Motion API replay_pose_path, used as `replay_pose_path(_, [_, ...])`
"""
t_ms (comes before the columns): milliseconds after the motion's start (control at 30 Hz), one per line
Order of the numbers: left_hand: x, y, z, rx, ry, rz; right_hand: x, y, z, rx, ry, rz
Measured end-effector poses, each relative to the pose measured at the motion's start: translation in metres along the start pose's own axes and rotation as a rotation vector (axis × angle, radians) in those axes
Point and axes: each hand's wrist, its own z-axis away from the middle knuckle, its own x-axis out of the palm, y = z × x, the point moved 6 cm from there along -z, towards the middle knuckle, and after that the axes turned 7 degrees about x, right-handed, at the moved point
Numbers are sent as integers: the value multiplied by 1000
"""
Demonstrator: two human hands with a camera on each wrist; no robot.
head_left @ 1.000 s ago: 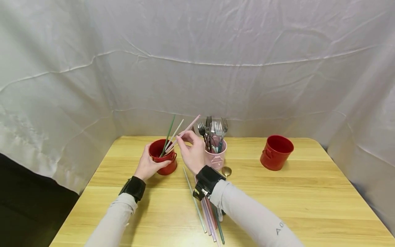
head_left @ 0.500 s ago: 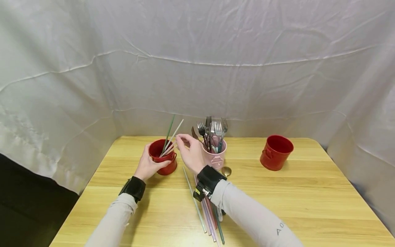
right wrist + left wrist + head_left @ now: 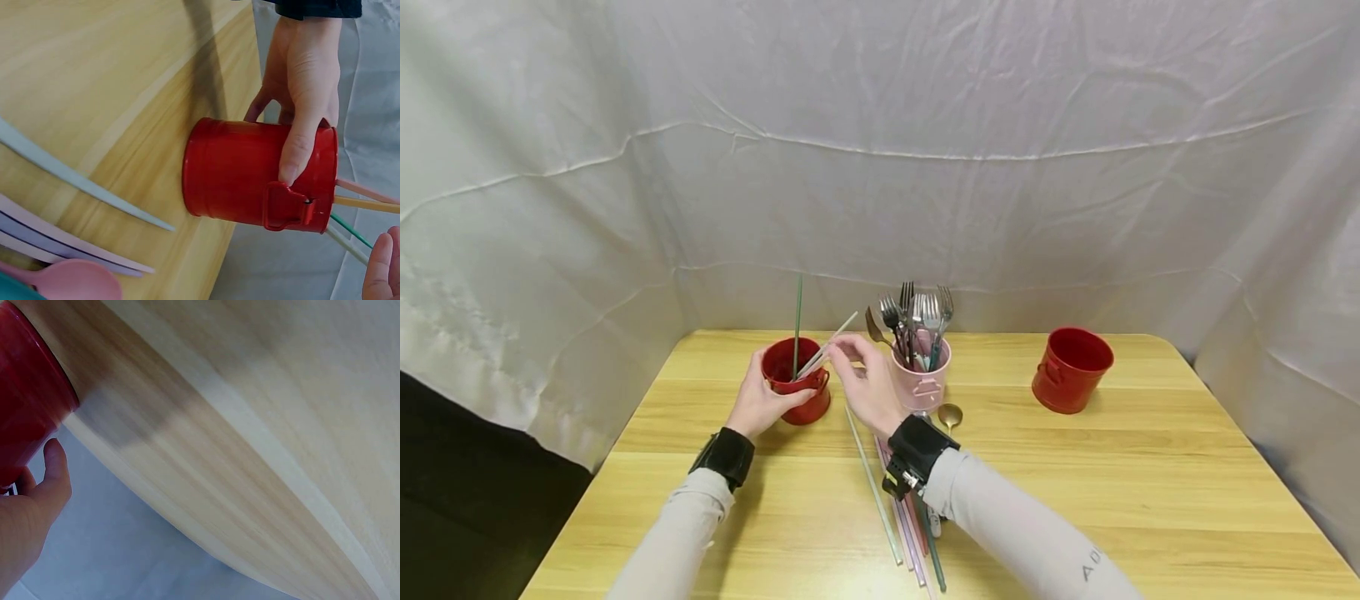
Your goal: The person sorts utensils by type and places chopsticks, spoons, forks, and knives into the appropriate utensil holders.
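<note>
My left hand point(image 3: 762, 403) grips the red bucket point(image 3: 808, 408) at the left, thumb over the rim near its handle. Inside, a green chopstick point(image 3: 798, 321) stands almost upright. A pale chopstick point(image 3: 847, 323) leans right across the rim. The right wrist view shows a pink chopstick point(image 3: 365, 189) and an orange-tan one point(image 3: 362, 203) jutting from the bucket too. Right at these chopsticks is my right hand point(image 3: 868, 379), thumb and forefinger close together; whether it pinches one is hidden. In the left wrist view, only part of the left hand point(image 3: 37, 509) shows.
A pink bucket point(image 3: 921, 387) of forks and other cutlery stands right of my right hand. Loose chopsticks point(image 3: 877, 500) and a gold spoon point(image 3: 950, 415) lie on the wooden table point(image 3: 1150, 483). Another red bucket point(image 3: 1067, 383) stands farther right. Grey cloth point(image 3: 880, 208) hangs behind.
The pink chopstick no longer reaches up past my right hand. The green chopstick has swung upright, the pale one has tilted right. My left hand stays put; the right has shifted slightly.
</note>
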Motion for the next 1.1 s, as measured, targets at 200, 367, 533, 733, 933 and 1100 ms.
replay_pose_path(200, [2, -24, -5, -13, 7, -23, -4, 22, 1, -33, 24, -44])
replay_pose_path(367, [2, -25, -5, -9, 7, -29, -8, 51, 2, 22, 63, 63])
replay_pose_path(533, [2, -24, -4, 15, 5, -21, -11, 65, 7, 103, 6, 219])
replay_pose_path(733, [2, -25, -5, 23, 1, -25, -10, 75, 17, 160, -126, 459])
replay_pose_path(933, [1, -25, -5, 5, -1, -37, -5, 82, 27, 163, -244, 672])
replay_pose_path(1100, [1, -24, -4, 6, -1, -35, 1, 82, 38, 140, -331, 814])
